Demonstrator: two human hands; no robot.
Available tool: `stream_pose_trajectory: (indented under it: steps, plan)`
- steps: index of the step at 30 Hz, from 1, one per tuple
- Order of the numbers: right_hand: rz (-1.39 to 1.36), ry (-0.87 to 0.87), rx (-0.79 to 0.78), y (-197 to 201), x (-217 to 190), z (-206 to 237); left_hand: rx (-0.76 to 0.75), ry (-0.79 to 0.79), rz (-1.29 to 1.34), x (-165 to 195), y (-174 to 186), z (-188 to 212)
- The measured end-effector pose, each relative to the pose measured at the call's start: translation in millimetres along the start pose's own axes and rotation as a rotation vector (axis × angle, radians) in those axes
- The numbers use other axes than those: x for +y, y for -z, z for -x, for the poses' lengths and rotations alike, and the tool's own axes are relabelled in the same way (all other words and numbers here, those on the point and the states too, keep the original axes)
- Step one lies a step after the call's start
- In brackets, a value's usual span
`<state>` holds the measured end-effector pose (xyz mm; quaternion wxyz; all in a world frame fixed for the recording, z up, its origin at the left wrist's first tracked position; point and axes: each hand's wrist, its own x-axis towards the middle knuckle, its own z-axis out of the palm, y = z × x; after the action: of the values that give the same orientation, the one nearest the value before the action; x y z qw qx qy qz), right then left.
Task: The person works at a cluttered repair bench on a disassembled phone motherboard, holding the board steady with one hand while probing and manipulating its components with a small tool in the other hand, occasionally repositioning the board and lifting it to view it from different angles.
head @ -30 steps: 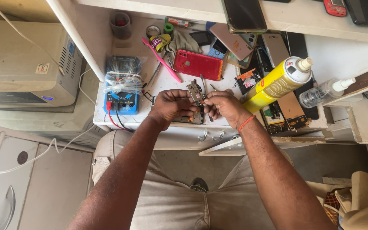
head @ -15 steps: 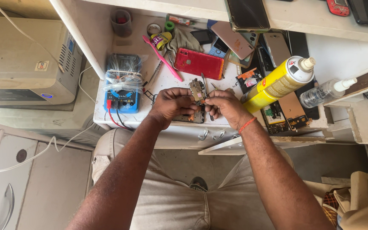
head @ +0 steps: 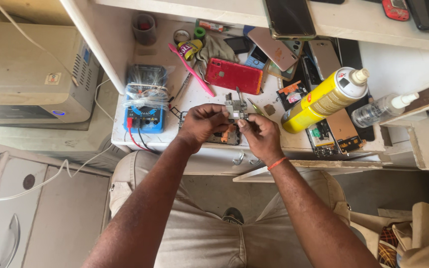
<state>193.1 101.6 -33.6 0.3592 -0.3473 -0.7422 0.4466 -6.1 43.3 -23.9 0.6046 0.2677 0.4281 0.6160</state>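
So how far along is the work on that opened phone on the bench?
Done: the opened phone lies with its insides exposed. In hand: left hand and right hand together pinch a small circuit board above it. Left: the board is not seated and the phone is unclosed; tweezers lie beside it.

Both bare forearms rise from the bottom of the frame and meet at centre. The left hand (head: 202, 124) and right hand (head: 260, 134) curl, fingertips pinched together.
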Motion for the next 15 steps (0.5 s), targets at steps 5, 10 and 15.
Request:
stream_pose_trajectory:
  steps: [5,10,15]
  plan:
    - [0.131,0.076,0.116,-7.5,-5.0,6.0,-0.016,0.043,0.027,1.5,0.6,1.2]
    - [0.13,0.09,0.162,-11.9,-8.5,5.9,-0.037,0.044,-0.02,3.7,-0.1,2.2]
    - [0.181,0.148,0.175,-13.7,-9.1,7.3,-0.025,0.035,-0.061,2.5,-2.0,1.4]
